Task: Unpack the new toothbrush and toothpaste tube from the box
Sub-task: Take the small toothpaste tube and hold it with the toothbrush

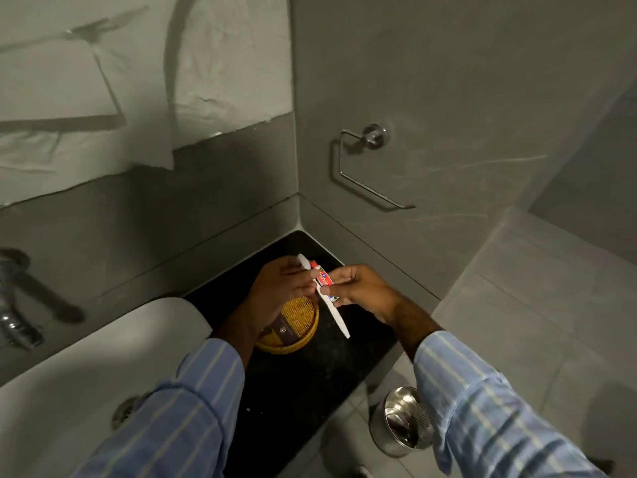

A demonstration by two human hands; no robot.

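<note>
While the left hand (281, 291) pinches the white toothbrush (325, 298) near its head, the right hand (362, 289) grips the red toothpaste tube (323, 277) against it, above the wicker basket (300, 319) holding the brown box (279, 332).

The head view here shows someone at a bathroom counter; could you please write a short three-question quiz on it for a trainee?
1. True or false: the white toothbrush and the red toothpaste tube are held together between the left hand and the right hand.
2. Multiple choice: the brown box lies A) in the white sink, B) in the yellow wicker basket, C) on the floor.
3. Fill in: the steel bin stands on the ____, below the black counter.

Key: 1 true; 2 B; 3 floor.
</note>
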